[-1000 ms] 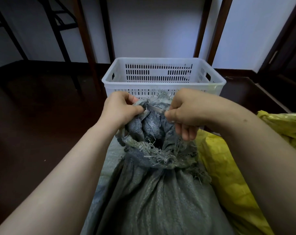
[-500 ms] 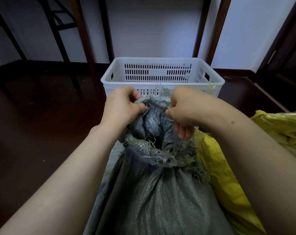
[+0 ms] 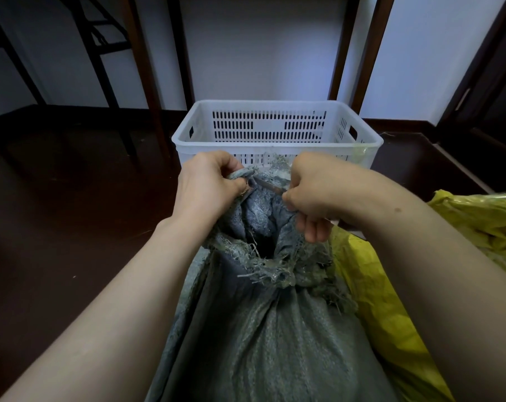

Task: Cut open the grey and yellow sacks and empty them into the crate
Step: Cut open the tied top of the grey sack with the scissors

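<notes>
Head view: left hand (image 3: 208, 184) grips the frayed top of the grey sack (image 3: 269, 329); right hand (image 3: 315, 187) pinches a thin blade (image 3: 267, 185) against it, between both fists.

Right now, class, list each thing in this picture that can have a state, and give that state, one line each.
grey sack: upright, neck bunched tight, frayed top held up.
yellow sack: lying beside the grey one, crumpled, opening not in view.
crate: upright, open-topped, its bottom hidden.
blade: held at the grey sack's top, between the hands.
left hand: grips the sack's top.
right hand: holds the blade.
</notes>
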The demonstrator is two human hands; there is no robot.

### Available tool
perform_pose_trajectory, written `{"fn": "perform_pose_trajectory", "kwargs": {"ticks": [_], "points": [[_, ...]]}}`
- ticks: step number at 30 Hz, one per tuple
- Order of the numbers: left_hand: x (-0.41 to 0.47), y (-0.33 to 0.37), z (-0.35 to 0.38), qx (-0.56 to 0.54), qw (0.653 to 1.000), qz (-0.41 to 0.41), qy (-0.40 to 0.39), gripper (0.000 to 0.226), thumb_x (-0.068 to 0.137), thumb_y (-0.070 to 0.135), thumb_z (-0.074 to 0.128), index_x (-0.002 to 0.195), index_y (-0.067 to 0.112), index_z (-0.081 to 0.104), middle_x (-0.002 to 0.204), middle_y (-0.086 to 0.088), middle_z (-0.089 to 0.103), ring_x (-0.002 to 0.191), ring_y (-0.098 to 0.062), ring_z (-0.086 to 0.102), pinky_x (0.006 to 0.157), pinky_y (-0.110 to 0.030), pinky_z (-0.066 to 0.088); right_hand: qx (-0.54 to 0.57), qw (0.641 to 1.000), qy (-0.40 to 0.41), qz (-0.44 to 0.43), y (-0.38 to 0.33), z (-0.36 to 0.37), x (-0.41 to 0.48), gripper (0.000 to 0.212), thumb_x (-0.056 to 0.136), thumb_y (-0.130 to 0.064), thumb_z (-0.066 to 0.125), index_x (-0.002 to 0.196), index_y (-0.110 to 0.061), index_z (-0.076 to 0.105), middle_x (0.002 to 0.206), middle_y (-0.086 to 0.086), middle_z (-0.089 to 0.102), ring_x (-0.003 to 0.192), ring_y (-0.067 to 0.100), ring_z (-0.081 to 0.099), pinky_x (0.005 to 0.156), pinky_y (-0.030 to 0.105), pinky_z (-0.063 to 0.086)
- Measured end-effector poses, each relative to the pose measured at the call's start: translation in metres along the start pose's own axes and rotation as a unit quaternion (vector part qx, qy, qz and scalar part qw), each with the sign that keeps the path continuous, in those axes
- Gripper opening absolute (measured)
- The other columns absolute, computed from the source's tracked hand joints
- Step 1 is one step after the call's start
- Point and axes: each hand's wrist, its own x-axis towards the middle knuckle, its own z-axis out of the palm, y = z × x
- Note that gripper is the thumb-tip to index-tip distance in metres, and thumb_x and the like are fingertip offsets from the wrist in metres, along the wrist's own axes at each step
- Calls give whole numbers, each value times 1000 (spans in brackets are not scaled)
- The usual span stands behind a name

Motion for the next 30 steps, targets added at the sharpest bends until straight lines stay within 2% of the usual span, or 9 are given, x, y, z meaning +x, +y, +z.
{"fn": "perform_pose_trajectory", "kwargs": {"ticks": [6,11,14,19,22,24,25,27,30], "points": [[-3,5,4,-3,1000,15,-21,22,71,13,78,64,27,64,64,9,62,69,-17,62,67,-29,51,-59,996,68,-23,3,15,11,30,93,-6,48,64,-5,52,39,5,60,28,11,51,44,23,49],[-11,16,14,-19,997,43,-57,9,70,8,77,76,15,75,72,2,66,75,-18,64,73,-31,52,-106,982,150,-39,10,30,27,38,95,-18,50,60,-15,35,60,3,42,53,19,41,50,29,33],[-7,17,16,-10,998,32,-62,10,68,10,79,75,16,74,72,1,65,76,-19,64,71,-30,52,-52,985,159,-37,17,29,32,38,97,-23,47,62,-14,40,62,5,46,67,29,53,60,33,43],[-14,-23,16,100,989,-62,-84,7,71,9,75,73,7,68,80,-10,68,86,-27,62,74,-34,50,188,942,274,-41,25,-21,32,29,96,-17,48,71,-7,57,59,9,54,36,17,48,36,19,33],[-10,-23,19,31,993,-70,-91,18,72,19,79,70,14,62,77,-2,65,78,-20,61,67,-33,45,192,961,197,-19,40,-8,34,34,95,-20,52,63,-10,55,44,4,51,27,12,43,32,16,32],[-6,-10,20,-20,994,-59,-93,29,65,29,85,69,24,57,75,7,63,67,-11,56,60,-29,43,161,973,163,-16,43,10,41,32,90,-33,61,68,-11,55,47,3,55,39,16,51,43,25,42],[-4,-5,20,-34,994,-49,-93,30,63,32,87,68,24,58,74,7,64,65,-10,55,59,-29,44,160,973,164,-20,42,15,44,33,81,-44,68,78,-13,57,60,3,61,54,18,57,54,30,48],[-4,-3,22,-41,994,-23,-95,26,63,33,86,65,20,64,67,0,66,63,-13,58,59,-31,46,114,977,180,-13,42,18,50,60,59,-58,79,96,-17,54,90,-2,60,82,20,58,73,36,50],[-7,-2,21,-90,990,-22,-105,27,65,28,85,55,15,64,57,-6,63,55,-10,54,54,-33,47,46,982,182,-16,45,23,54,56,58,-53,82,93,-16,59,86,-1,61,84,22,59,74,38,52]]}}
